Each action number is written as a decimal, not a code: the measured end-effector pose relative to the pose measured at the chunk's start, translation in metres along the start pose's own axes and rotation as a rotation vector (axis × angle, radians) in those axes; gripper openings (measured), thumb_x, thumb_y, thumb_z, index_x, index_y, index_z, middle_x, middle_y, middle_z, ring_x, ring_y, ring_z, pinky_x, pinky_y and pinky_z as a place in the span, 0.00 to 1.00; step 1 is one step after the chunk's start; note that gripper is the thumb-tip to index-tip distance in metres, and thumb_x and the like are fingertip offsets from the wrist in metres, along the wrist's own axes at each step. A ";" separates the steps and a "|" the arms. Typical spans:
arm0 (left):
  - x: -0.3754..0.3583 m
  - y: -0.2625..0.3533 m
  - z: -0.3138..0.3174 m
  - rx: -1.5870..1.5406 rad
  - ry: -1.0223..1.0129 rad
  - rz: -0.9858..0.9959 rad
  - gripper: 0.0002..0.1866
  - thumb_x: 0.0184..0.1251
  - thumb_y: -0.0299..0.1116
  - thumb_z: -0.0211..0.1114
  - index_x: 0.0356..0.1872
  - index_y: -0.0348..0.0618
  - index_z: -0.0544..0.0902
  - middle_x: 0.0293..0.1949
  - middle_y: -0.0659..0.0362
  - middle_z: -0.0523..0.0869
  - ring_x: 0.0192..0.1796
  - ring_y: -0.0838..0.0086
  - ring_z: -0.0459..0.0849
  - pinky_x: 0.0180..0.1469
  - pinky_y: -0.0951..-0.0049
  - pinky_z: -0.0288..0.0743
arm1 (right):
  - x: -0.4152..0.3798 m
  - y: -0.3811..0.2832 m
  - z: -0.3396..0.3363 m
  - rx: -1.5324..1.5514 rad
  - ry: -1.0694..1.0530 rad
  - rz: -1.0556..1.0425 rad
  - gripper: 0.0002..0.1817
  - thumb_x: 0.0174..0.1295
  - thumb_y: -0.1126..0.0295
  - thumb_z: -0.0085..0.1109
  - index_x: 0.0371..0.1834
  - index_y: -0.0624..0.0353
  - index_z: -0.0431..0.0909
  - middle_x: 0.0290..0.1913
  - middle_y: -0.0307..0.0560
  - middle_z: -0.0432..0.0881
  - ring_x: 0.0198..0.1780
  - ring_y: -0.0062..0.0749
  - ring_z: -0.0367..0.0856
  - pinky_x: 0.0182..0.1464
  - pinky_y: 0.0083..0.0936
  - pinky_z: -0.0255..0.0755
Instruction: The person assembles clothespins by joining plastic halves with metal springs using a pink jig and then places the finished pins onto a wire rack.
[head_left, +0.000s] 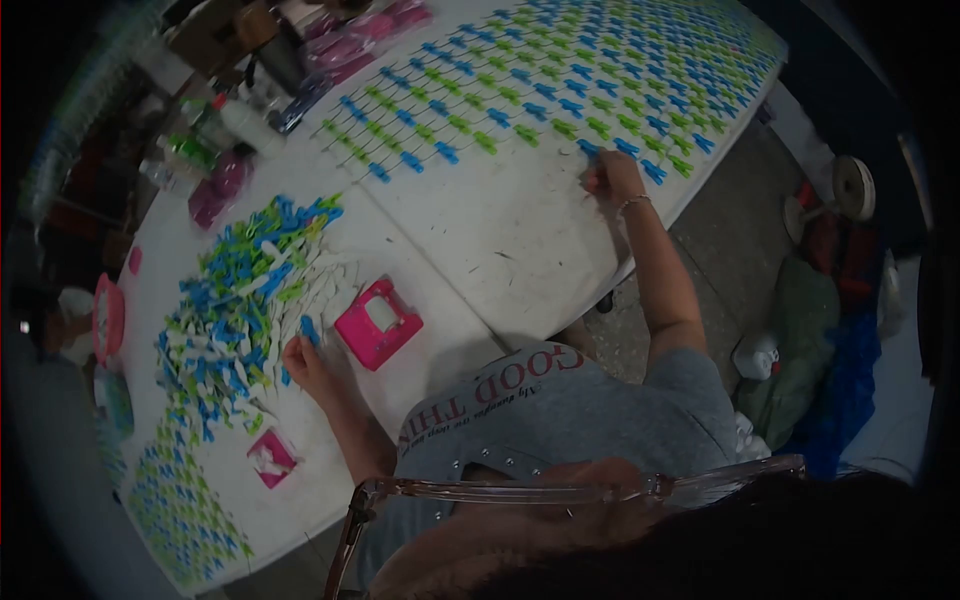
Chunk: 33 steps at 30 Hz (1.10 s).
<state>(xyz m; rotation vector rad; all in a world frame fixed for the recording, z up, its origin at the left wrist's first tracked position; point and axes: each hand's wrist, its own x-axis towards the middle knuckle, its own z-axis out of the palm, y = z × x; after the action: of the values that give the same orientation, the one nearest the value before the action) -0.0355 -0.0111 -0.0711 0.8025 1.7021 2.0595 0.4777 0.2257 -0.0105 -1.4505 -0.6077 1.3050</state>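
Note:
My left hand is closed, its fingertips pinching a blue clothespin at the edge of a big loose pile of blue, green and white clothespins. My right hand is curled at the near edge of rows of blue and green clothespins laid out across the table. Just beyond its fingers lie blue clothespins. Whatever its fingers hold is hidden. Between my hands sits a pink tape-dispenser-like holder with a white piece inside.
The white table has a seam across it. A small pink box and more rows of clothespins lie at lower left. Bottles and pink packets stand at the back. Bags lie on the floor at right.

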 end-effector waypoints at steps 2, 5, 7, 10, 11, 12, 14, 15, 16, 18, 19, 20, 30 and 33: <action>-0.005 0.010 0.003 0.035 0.019 0.001 0.12 0.68 0.32 0.61 0.47 0.39 0.75 0.40 0.63 0.79 0.39 0.81 0.74 0.42 0.82 0.67 | 0.013 0.012 -0.011 0.054 -0.092 0.004 0.16 0.68 0.60 0.49 0.27 0.60 0.69 0.19 0.47 0.73 0.17 0.33 0.74 0.22 0.34 0.75; -0.001 0.021 -0.005 0.091 0.047 0.005 0.11 0.68 0.32 0.61 0.47 0.40 0.77 0.40 0.63 0.79 0.41 0.81 0.76 0.44 0.80 0.68 | -0.013 0.010 0.000 -0.263 -0.061 -0.155 0.16 0.66 0.56 0.55 0.28 0.57 0.72 0.18 0.41 0.72 0.13 0.23 0.68 0.17 0.23 0.70; 0.003 0.033 -0.010 0.050 -0.019 0.025 0.08 0.68 0.30 0.60 0.44 0.39 0.78 0.35 0.63 0.80 0.37 0.82 0.76 0.41 0.81 0.68 | -0.039 0.010 0.019 -0.326 -0.163 -0.213 0.14 0.66 0.58 0.56 0.32 0.56 0.74 0.21 0.38 0.74 0.17 0.18 0.68 0.18 0.20 0.70; 0.010 0.061 -0.013 0.187 -0.144 -0.070 0.07 0.68 0.31 0.60 0.40 0.38 0.81 0.32 0.63 0.82 0.32 0.82 0.76 0.35 0.81 0.69 | -0.067 0.016 0.060 -0.429 -0.353 -0.327 0.11 0.67 0.60 0.54 0.35 0.57 0.76 0.24 0.36 0.75 0.19 0.15 0.68 0.20 0.17 0.70; 0.014 0.065 -0.016 0.194 -0.107 -0.069 0.07 0.68 0.31 0.60 0.40 0.38 0.81 0.32 0.63 0.82 0.32 0.82 0.76 0.35 0.81 0.69 | -0.072 0.019 0.073 -0.437 -0.389 -0.326 0.11 0.67 0.60 0.54 0.35 0.57 0.76 0.24 0.36 0.75 0.19 0.15 0.68 0.20 0.17 0.70; 0.017 0.070 -0.017 0.402 -0.188 -0.062 0.07 0.66 0.31 0.61 0.39 0.39 0.82 0.33 0.61 0.83 0.31 0.78 0.78 0.35 0.78 0.70 | -0.076 0.020 0.084 -0.462 -0.490 -0.366 0.11 0.68 0.61 0.53 0.36 0.58 0.76 0.24 0.35 0.75 0.20 0.14 0.68 0.22 0.17 0.70; 0.022 0.070 -0.022 0.607 -0.257 -0.058 0.07 0.64 0.31 0.62 0.38 0.39 0.83 0.34 0.59 0.85 0.31 0.75 0.80 0.34 0.75 0.72 | -0.092 0.023 0.106 -0.488 -0.604 -0.413 0.11 0.69 0.62 0.52 0.37 0.59 0.77 0.24 0.35 0.75 0.20 0.13 0.68 0.23 0.16 0.70; 0.024 0.068 -0.024 0.764 -0.289 0.101 0.07 0.64 0.31 0.62 0.38 0.41 0.83 0.33 0.58 0.84 0.31 0.73 0.80 0.35 0.74 0.73 | -0.103 0.025 0.119 -0.478 -0.640 -0.438 0.12 0.70 0.63 0.51 0.36 0.59 0.77 0.24 0.35 0.75 0.21 0.13 0.68 0.24 0.15 0.69; 0.026 0.066 -0.026 0.919 -0.323 0.263 0.07 0.63 0.31 0.62 0.38 0.42 0.84 0.31 0.58 0.83 0.32 0.71 0.81 0.35 0.73 0.73 | -0.110 0.025 0.130 -0.467 -0.673 -0.463 0.12 0.70 0.63 0.50 0.36 0.60 0.77 0.24 0.35 0.75 0.21 0.13 0.69 0.25 0.15 0.69; 0.031 0.059 -0.027 0.950 -0.258 0.316 0.06 0.61 0.30 0.62 0.36 0.43 0.84 0.33 0.56 0.84 0.34 0.64 0.81 0.37 0.66 0.74 | -0.108 0.030 0.145 -0.516 -0.752 -0.488 0.12 0.70 0.63 0.50 0.35 0.60 0.76 0.24 0.35 0.75 0.21 0.14 0.69 0.26 0.15 0.68; 0.032 0.055 -0.029 0.983 -0.211 0.362 0.06 0.58 0.30 0.62 0.34 0.43 0.84 0.34 0.54 0.84 0.37 0.57 0.81 0.39 0.59 0.74 | -0.109 0.033 0.151 -0.567 -0.817 -0.499 0.12 0.70 0.63 0.51 0.35 0.61 0.76 0.25 0.35 0.75 0.21 0.14 0.69 0.26 0.14 0.67; 0.036 0.051 -0.029 0.983 -0.199 0.347 0.06 0.58 0.30 0.62 0.34 0.43 0.84 0.34 0.54 0.84 0.37 0.57 0.81 0.39 0.59 0.74 | -0.112 0.034 0.157 -0.578 -0.831 -0.496 0.12 0.70 0.63 0.51 0.35 0.61 0.76 0.25 0.35 0.75 0.21 0.14 0.69 0.26 0.14 0.67; 0.080 0.030 -0.011 1.338 -0.260 0.593 0.05 0.54 0.35 0.65 0.30 0.50 0.86 0.32 0.59 0.80 0.41 0.63 0.80 0.42 0.61 0.72 | -0.162 0.060 0.201 -0.560 -1.087 -0.584 0.09 0.69 0.65 0.54 0.39 0.60 0.74 0.31 0.35 0.76 0.32 0.15 0.72 0.35 0.14 0.68; 0.091 0.032 -0.010 1.418 -0.344 0.593 0.06 0.54 0.36 0.66 0.31 0.50 0.86 0.33 0.60 0.79 0.40 0.64 0.79 0.41 0.61 0.73 | -0.165 0.067 0.204 -0.586 -1.105 -0.573 0.10 0.68 0.65 0.55 0.38 0.61 0.74 0.30 0.35 0.77 0.32 0.15 0.72 0.35 0.15 0.67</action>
<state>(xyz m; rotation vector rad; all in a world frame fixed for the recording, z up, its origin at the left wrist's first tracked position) -0.1098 0.0280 -0.0234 2.0461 2.7502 0.4643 0.2253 0.1318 0.0217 -0.7168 -2.0910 1.4208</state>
